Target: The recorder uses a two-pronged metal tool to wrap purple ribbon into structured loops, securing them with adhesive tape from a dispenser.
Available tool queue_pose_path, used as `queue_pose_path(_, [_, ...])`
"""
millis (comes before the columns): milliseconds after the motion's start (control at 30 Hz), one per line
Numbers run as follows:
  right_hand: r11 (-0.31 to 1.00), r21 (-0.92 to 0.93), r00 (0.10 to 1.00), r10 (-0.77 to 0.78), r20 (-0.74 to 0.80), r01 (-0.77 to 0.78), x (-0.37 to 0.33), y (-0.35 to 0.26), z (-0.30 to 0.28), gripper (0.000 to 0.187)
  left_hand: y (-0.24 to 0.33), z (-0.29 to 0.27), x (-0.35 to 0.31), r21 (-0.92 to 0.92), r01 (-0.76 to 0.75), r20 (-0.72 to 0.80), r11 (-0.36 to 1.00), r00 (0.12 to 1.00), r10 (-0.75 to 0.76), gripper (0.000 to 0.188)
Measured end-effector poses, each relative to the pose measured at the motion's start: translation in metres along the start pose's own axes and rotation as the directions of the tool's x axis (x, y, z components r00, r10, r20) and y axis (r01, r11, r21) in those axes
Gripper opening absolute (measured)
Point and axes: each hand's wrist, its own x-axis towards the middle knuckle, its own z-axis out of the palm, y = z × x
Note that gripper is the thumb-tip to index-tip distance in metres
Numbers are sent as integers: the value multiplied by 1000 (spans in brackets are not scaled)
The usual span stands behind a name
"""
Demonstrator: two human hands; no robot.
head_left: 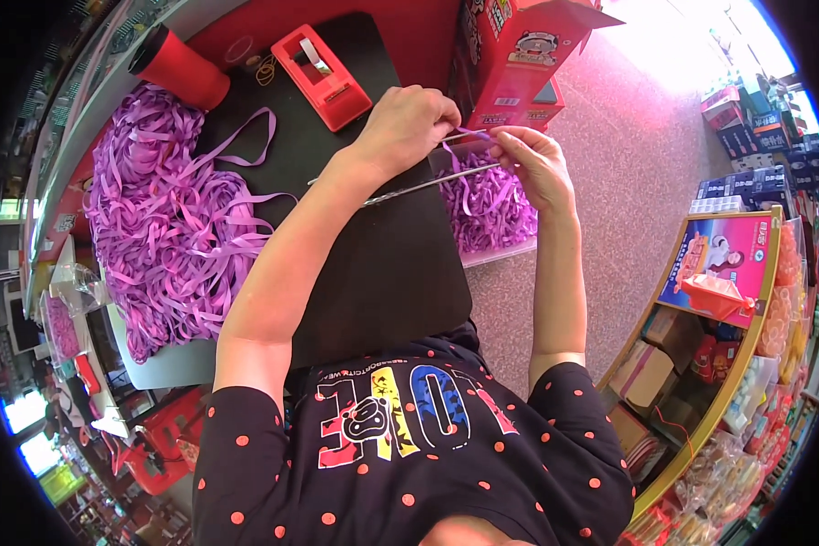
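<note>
A short stretch of purple ribbon runs between my two hands over the far right edge of the dark tabletop. My left hand is closed, pinching the ribbon's left end. My right hand pinches its other end between thumb and fingers. A thin silvery metal rod slants from my left forearm up to the fingers of my right hand; whether they grip it I cannot tell. Below the hands, a clear plastic bin holds many purple ribbon pieces. A large tangled heap of purple ribbon covers the table's left side.
A red tape dispenser and a red cylinder stand at the far side of the dark tabletop. A red cardboard box rises beyond the bin. On the right, a gold-edged display shelf holds packaged goods above the speckled floor.
</note>
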Motion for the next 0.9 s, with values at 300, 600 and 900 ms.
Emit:
queue_pose_path(300, [989,69,981,118,152,-130,5,36,7,18,-2,0,-14,139,45,-206,989,979,-15,12])
queue_pose_path(600, [798,585,987,78,143,-148,-8,79,35,15,20,14,-30,-92,181,-243,979,949,-199,12])
queue_pose_path(900, [749,636,982,123,140,-185,-13,91,41,20,16,25,-27,-95,60,-288,994,954,-85,13])
